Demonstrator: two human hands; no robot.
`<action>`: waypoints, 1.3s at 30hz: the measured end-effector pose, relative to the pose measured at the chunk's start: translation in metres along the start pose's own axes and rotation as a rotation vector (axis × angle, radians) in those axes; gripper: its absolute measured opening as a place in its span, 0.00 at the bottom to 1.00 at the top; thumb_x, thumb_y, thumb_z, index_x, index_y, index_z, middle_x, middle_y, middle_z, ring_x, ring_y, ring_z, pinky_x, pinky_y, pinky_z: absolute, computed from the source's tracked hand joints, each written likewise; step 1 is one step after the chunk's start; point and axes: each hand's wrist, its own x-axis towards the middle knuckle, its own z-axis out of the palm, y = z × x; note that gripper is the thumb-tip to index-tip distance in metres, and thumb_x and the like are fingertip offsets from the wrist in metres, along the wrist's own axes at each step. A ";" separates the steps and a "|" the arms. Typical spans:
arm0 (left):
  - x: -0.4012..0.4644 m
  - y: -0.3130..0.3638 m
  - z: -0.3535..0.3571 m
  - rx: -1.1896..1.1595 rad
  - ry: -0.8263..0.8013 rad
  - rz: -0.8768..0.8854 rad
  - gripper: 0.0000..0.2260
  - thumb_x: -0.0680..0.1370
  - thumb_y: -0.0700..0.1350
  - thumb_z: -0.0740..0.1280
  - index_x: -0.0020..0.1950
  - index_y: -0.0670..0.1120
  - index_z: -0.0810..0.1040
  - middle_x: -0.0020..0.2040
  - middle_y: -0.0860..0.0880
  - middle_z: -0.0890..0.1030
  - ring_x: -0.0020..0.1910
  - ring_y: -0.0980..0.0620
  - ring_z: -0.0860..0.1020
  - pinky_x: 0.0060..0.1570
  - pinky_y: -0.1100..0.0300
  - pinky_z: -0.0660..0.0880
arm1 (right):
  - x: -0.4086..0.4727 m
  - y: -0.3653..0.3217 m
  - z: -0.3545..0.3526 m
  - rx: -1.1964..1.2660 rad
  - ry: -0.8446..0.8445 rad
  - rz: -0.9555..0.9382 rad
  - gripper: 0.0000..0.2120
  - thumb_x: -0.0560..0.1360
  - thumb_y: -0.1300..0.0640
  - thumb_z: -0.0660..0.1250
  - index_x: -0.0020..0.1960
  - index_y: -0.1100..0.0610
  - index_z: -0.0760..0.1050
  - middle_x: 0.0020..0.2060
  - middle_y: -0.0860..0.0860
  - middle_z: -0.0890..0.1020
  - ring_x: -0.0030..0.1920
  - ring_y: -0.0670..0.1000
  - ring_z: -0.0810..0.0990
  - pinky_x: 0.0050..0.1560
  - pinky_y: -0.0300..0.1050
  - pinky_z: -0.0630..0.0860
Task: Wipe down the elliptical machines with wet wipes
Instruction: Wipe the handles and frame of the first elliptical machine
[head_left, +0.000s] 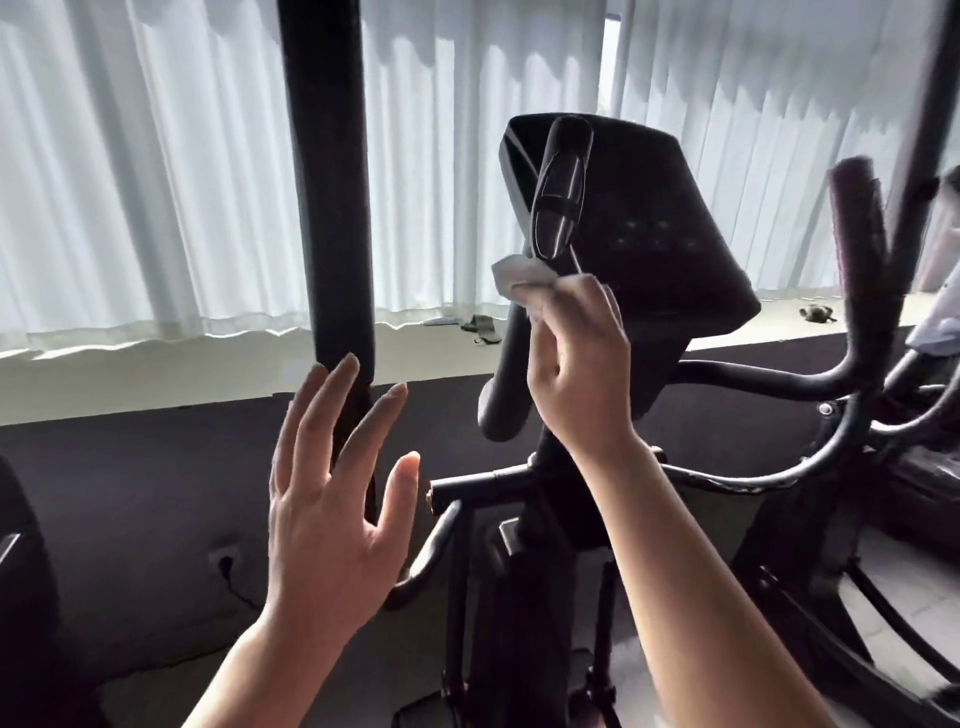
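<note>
We hold a crumpled wipe (522, 278) pinched in the fingers of our right hand (576, 364), pressed against the lower end of the inner grip (558, 208), the short glossy handle that rises in front of the console (654, 228). The hand is raised with the wrist below it, which we judge lets the wipe run up and down the handle. Our left hand (332, 499) holds nothing; its fingers are spread and straight, hovering just before the tall black pole (332, 197), the machine's left moving arm. We cannot tell whether the fingertips touch the pole; the hand looks ready to steady it or keep it off us.

Behind the machine, white curtains (156, 182) hang over a pale sill (156, 369) where a few small dark scraps (480, 327) lie. To the right stands a second grip with a worn cover (857, 218), and beyond it curved bars (810, 384) cross one another. Those bars and the console crowd the space beside the handle, so reaching its far side with the wipe will probably mean working round them.
</note>
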 end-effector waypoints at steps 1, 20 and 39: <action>-0.003 -0.004 0.000 0.007 -0.013 -0.031 0.19 0.78 0.49 0.62 0.69 0.51 0.70 0.75 0.47 0.63 0.77 0.45 0.60 0.72 0.42 0.62 | -0.014 0.000 0.000 0.012 -0.008 0.007 0.11 0.76 0.70 0.64 0.54 0.62 0.82 0.46 0.55 0.81 0.47 0.55 0.79 0.55 0.43 0.75; -0.022 0.023 0.031 -0.309 -0.308 -0.225 0.21 0.79 0.52 0.61 0.72 0.58 0.69 0.72 0.61 0.70 0.72 0.62 0.66 0.68 0.70 0.63 | -0.118 0.037 0.015 -0.265 -0.247 -0.506 0.12 0.80 0.67 0.60 0.60 0.62 0.77 0.42 0.53 0.82 0.44 0.53 0.82 0.46 0.46 0.80; 0.011 0.038 0.084 -0.569 -0.064 -0.604 0.14 0.74 0.37 0.72 0.52 0.55 0.82 0.48 0.61 0.85 0.51 0.60 0.83 0.52 0.71 0.75 | -0.075 0.105 0.086 0.082 -0.511 0.514 0.11 0.78 0.65 0.60 0.52 0.59 0.81 0.51 0.55 0.80 0.52 0.57 0.79 0.51 0.46 0.73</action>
